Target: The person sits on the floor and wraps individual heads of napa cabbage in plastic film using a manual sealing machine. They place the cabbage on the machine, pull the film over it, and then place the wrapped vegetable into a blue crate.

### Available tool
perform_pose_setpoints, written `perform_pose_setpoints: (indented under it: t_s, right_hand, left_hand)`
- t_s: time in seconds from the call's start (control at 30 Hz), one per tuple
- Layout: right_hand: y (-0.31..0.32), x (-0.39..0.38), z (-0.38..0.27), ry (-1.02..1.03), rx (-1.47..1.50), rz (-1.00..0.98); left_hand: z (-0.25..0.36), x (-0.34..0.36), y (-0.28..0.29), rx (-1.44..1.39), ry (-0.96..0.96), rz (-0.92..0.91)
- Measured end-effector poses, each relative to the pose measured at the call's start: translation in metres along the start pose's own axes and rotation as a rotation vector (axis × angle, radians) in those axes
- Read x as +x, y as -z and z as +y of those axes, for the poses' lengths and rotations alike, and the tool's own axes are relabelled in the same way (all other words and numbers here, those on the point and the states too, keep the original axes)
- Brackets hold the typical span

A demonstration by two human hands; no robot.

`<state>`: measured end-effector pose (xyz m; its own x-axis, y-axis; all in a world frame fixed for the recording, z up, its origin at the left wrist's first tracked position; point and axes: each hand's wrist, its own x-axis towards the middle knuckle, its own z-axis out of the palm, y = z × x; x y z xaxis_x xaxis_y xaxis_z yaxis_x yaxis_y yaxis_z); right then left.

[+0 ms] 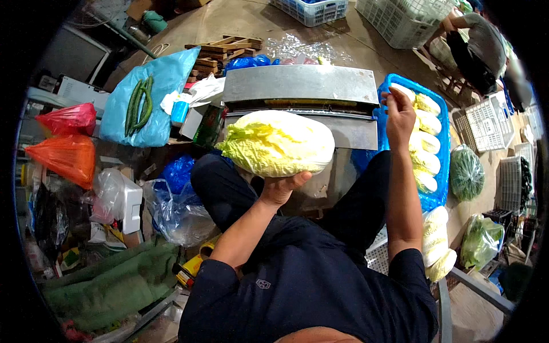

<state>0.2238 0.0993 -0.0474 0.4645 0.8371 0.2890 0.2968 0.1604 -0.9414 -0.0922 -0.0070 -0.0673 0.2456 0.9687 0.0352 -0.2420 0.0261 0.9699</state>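
Observation:
A large napa cabbage [280, 143], pale with yellow leaf tips, lies on its side in front of my body. My left hand [280, 188] supports it from below, thumb along its near side, the other fingers mostly hidden beneath. Behind the cabbage stands a metal bench unit [303, 83] with a dark slot across it. My right hand [401, 117] is raised at the left edge of a blue crate [445, 108], its fingers curled; anything between them is too small to make out. Several napa cabbages [424, 143] lie lined up in that crate.
More cabbages [436, 240] are stacked beside my right arm. Long green gourds [139, 106] rest on a light-blue bag [174, 74] at the left, above red and orange bags [66, 154]. White crates [394, 23] stand farther back. Another person [480, 46] bends at the upper right.

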Motion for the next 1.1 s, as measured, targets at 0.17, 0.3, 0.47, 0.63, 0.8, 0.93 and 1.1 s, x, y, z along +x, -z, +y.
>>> perform_pose_setpoints:
  t_s: [0.17,0.3,0.47,0.63,0.8,0.93,1.1]
  right_hand:
    - [-0.013,-0.075,-0.039,-0.120,0.341,-0.469]
    - [-0.036,-0.127,-0.039,-0.506,0.886,-0.695]
    - [-0.054,-0.149,-0.003,-0.760,1.563,-0.590]
    - [-0.047,-0.147,-0.006,-0.857,1.440,-0.582]
    - [-0.044,-0.130,0.005,-0.903,1.332,-0.457]
    - [-0.054,-0.085,-0.024,-0.757,0.884,-0.463]
    - [-0.074,-0.010,-0.037,-0.552,0.484,-0.504]
  left_hand:
    - [0.002,0.004,-0.007,0.173,0.103,-0.219]
    - [-0.002,0.023,-0.028,0.965,-0.445,-0.207]
    - [0.001,0.027,-0.041,1.016,-0.591,-0.121]
    - [0.019,0.017,-0.035,0.659,-0.707,-0.048]
    - [0.041,0.015,-0.030,0.758,-0.697,0.103]
    - [0.045,0.053,0.001,0.492,-0.369,0.103]
    - [0.024,0.131,0.050,0.275,-0.203,0.108]
